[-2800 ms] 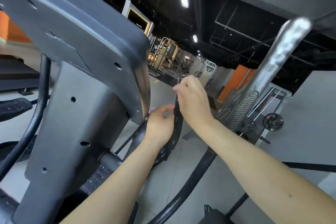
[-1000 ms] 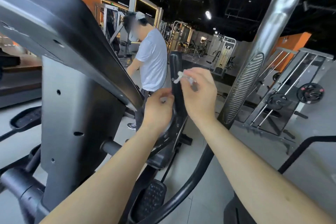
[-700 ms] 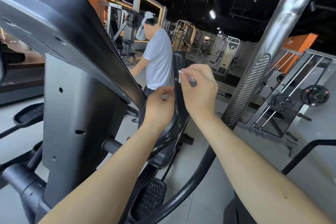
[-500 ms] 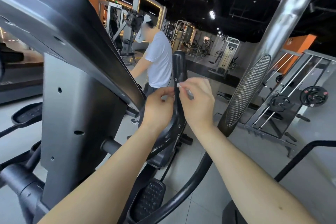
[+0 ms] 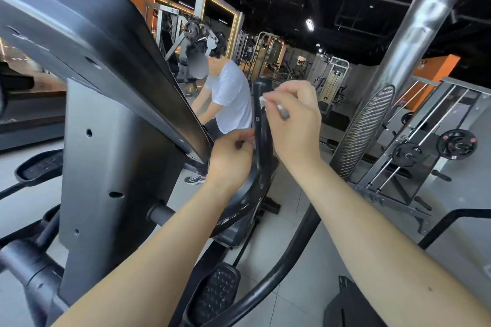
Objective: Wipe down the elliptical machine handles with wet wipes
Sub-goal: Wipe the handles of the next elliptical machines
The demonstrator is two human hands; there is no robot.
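A black curved handle of the elliptical rises upright in the middle of the view. My right hand pinches a small white wet wipe and presses it against the handle just below its top end. My left hand grips the handle lower down from the left side, its fingers curled round it. The handle's far side is hidden behind both hands.
The machine's grey console back and column fill the left. A silver moving arm with a ribbed grip stands at right. A person in a white shirt bends over beyond the handle. A pedal lies below.
My right hand has slid the wipe up the handle, from beside my left hand toward the top end. My left hand has kept its grip. The person behind has bent lower.
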